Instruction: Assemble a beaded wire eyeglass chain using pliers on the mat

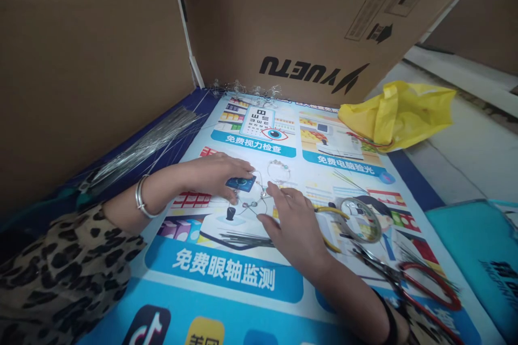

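A thin wire loop strung with small clear beads (251, 204) lies on the printed sheet between my hands. My left hand (218, 175) rests at its left side, thumb and fingers apart. From the lower right my right hand (297, 221) reaches to the loop, its fingers stretched out and the thumb spread from them. Both hands' fingertips are at or very near the wire; firm contact is hard to make out. Just beyond them lies a second beaded ring (279, 171). Several dark wire lengths (246, 239) lie below the loop.
Right of my right hand are a roll of clear tape (360, 219), yellow-handled pliers (334, 213) and red-handled scissors (404, 275). A yellow bag (399, 116) and teal pouch (477, 253) lie farther right. Cardboard walls (283, 21) stand behind; a wire bundle (149, 143) is at left.
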A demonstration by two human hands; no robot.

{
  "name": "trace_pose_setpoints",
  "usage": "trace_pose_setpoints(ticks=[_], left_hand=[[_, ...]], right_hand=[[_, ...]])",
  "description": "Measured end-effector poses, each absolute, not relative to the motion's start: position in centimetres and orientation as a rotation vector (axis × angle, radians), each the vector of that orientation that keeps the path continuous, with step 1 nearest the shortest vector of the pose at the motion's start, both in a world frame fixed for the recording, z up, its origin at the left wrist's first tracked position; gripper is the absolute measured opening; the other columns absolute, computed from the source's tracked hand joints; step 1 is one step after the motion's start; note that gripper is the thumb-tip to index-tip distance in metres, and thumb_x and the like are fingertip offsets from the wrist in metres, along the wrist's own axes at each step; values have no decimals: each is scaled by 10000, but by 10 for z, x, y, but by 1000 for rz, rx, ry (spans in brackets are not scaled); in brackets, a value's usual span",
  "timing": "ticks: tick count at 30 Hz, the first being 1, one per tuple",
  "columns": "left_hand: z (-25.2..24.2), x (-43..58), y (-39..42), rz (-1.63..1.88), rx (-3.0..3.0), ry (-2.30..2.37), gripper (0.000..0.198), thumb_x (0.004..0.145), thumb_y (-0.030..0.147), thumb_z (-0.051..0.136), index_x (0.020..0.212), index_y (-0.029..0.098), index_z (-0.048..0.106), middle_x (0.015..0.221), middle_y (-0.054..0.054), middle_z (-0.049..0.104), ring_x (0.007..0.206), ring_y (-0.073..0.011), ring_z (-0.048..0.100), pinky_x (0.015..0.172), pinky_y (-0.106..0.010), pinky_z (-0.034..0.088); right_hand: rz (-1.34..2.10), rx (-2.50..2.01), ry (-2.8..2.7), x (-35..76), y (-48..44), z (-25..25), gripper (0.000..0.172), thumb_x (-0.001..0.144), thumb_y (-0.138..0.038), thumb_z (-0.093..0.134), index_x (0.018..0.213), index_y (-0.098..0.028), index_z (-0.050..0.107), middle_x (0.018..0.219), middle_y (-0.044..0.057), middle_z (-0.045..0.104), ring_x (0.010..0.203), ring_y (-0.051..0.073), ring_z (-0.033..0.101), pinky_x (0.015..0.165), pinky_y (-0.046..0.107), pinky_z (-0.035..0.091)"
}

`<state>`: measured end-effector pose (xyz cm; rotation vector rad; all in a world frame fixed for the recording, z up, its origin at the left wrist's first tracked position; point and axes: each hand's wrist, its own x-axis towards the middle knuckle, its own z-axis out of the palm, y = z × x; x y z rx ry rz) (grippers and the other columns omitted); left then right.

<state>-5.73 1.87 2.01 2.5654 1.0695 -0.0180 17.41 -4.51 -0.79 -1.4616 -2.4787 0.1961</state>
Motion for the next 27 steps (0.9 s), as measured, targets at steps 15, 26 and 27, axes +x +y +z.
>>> trace_pose_setpoints(ticks=[15,26,27], left_hand=[[25,-63,19,33,2515,1001,690,685,477,653,1304,277,422,1394,-47,410,1296,-219,329,1036,-328,244],[40,-67,24,403,2414,1192,259,849,273,480,1025,163,635,1020,-57,650,931,-158,582,820,-246,417],[37,-63,23,406,2431,1152,239,856,247,465,986,160,646,993,-56,651,917,-151,580,821,-243,414]], right_hand=[[110,-1350,-2469,178,-43,-11,522,820,-406,508,1276,-160,449,1098,117,609,1042,282,452,869,444,353],[151,-1246,-2441,180,-39,-9,323,863,-265,437,1144,-173,567,1135,79,610,1044,242,476,897,417,377],[145,-1242,-2468,180,-39,-8,336,864,-266,437,1164,-176,557,1174,74,592,1069,248,460,907,423,371]])
